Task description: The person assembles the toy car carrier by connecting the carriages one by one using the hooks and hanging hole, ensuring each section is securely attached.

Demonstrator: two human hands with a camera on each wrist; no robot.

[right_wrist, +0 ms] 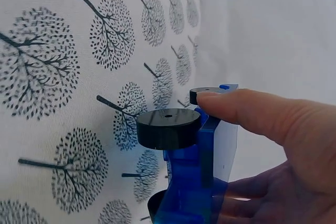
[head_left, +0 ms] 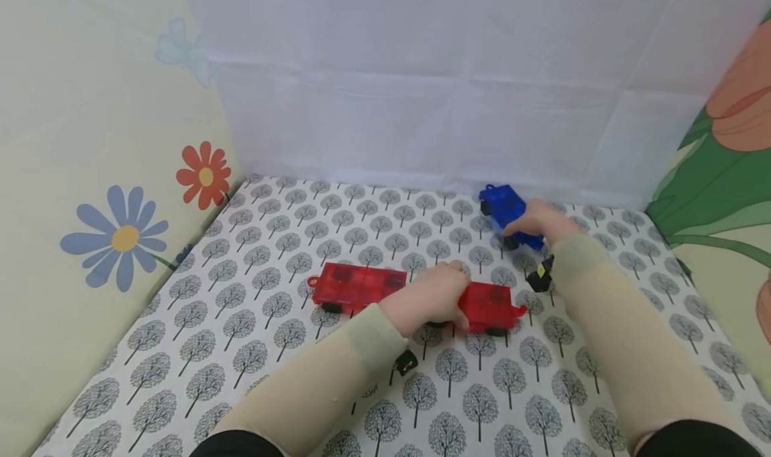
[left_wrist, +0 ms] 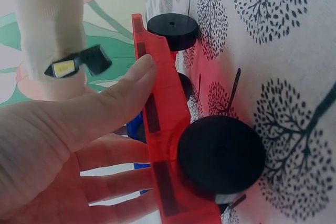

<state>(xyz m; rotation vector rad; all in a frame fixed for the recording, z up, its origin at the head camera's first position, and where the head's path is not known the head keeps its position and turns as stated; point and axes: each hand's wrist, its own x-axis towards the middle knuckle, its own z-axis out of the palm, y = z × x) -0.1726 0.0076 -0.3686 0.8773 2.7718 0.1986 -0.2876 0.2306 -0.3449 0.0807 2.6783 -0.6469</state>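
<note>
Across the middle of the table in the head view lies a red see-through toy truck with black wheels, a loop at its left end and a hook at its right. My left hand grips it, thumb along the near side and fingers behind; the hand hides its middle, so I cannot tell whether it is one piece or two joined. Farther back and to the right, my right hand holds a blue toy truck with black wheels. In the right wrist view, my thumb presses that blue truck's side, near a wheel.
A white cloth printed with black trees covers the table. Behind it hangs a plain white sheet. Flower-printed panels stand at the left and right. Both wrists carry small black devices.
</note>
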